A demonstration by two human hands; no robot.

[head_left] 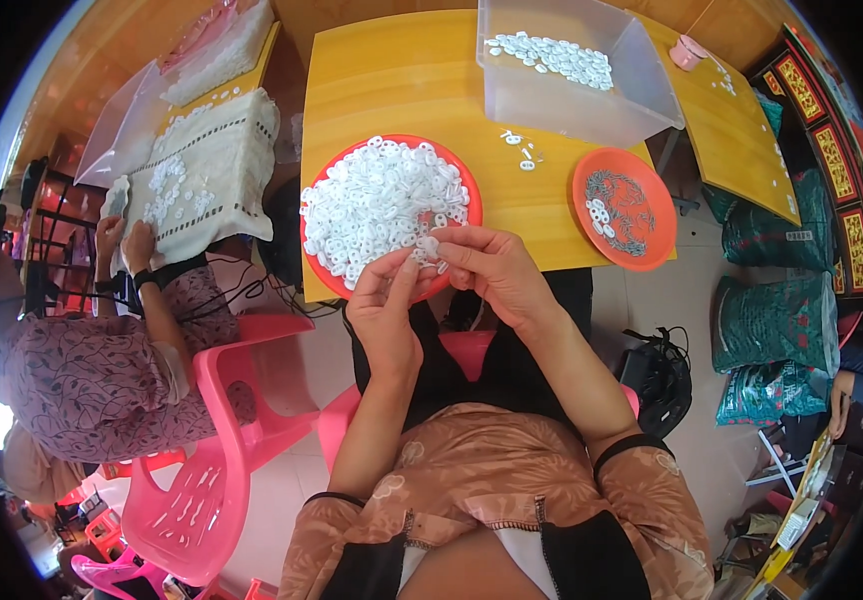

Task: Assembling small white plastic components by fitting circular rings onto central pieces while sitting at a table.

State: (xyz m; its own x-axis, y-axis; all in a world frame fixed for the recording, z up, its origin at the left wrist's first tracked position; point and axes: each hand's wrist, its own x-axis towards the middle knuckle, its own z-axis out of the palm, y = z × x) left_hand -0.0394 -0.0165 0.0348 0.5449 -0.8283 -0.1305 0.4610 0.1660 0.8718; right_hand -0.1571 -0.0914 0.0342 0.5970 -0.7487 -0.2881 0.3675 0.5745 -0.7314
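Both my hands meet over the near rim of a red round tray (476,200) heaped with small white plastic pieces (377,205), oval with two holes. My left hand (389,295) pinches a small white plastic piece (424,250) between thumb and fingers. From the other side, my right hand (492,268) closes on the same piece with thumb and forefinger. Whether a smaller part is also between the fingertips is too small to tell. To the right, an orange plate (632,185) holds many thin grey metal pins (624,198) and a few white pieces.
A clear plastic bin (582,110) with white pieces stands at the yellow table's (392,80) far side. A few loose pieces (526,165) lie before it. At left, another person (122,360) works at a cloth-covered table (222,170). Pink chairs (222,450) and green sacks (772,320) flank me.
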